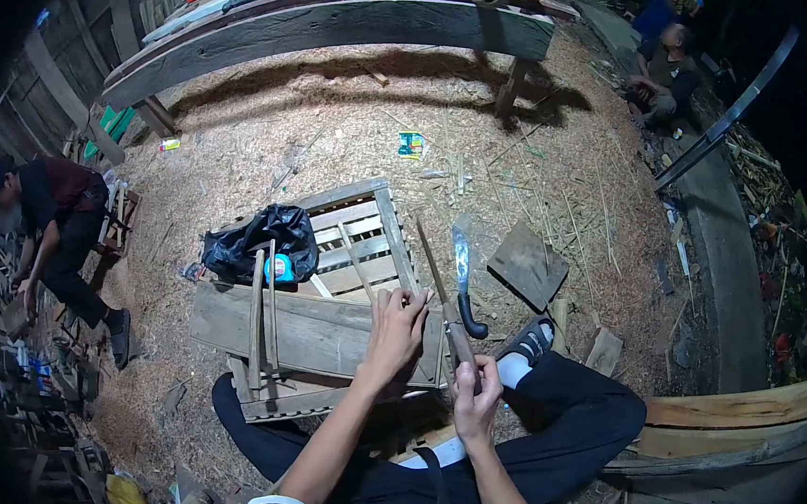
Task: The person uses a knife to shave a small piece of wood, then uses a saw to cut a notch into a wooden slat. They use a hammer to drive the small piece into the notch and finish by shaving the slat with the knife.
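My right hand is closed around the brown handle of a long, narrow-bladed knife, its blade pointing away from me. My left hand rests near the right end of a grey wooden board, fingers bent and pressed together; whatever they pinch is too small to make out. The board lies across a slatted wooden crate. Thin wooden strips lie on the board left of my hand. A broad-bladed knife with a black curved handle lies on the ground just beyond my right hand.
A black plastic bag sits on the crate with a blue round item. A square wooden plate lies right. A long bench stands ahead. One person bends at left; another sits far right. Shavings cover the ground.
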A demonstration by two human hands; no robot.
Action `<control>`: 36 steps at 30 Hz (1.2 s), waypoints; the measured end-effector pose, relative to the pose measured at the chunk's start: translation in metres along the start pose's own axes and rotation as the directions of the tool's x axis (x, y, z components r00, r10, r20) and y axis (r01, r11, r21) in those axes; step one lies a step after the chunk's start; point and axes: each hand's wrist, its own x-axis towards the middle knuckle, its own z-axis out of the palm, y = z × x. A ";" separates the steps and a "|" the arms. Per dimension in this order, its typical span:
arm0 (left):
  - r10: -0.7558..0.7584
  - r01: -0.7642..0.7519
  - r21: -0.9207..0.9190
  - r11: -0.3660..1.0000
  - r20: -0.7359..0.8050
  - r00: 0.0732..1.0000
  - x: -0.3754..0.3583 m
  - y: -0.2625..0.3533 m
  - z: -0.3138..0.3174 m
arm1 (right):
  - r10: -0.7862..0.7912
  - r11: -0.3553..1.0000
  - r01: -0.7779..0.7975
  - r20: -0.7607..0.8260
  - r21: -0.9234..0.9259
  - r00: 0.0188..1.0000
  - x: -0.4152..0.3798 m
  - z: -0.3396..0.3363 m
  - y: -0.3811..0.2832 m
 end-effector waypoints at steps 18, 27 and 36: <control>-0.034 0.031 -0.077 0.997 -0.031 0.999 0.002 -0.001 -0.001 | 0.070 0.995 -0.071 0.017 0.072 0.997 -0.010 0.003 -0.010; 0.038 -0.038 0.006 0.999 0.071 0.997 -0.003 -0.012 0.000 | -0.002 0.999 0.002 0.017 0.040 1.000 -0.012 0.020 -0.018; 0.008 -0.005 -0.065 0.998 0.045 0.999 -0.005 -0.007 -0.002 | 0.101 0.987 -0.117 0.142 0.110 0.985 -0.004 0.010 -0.024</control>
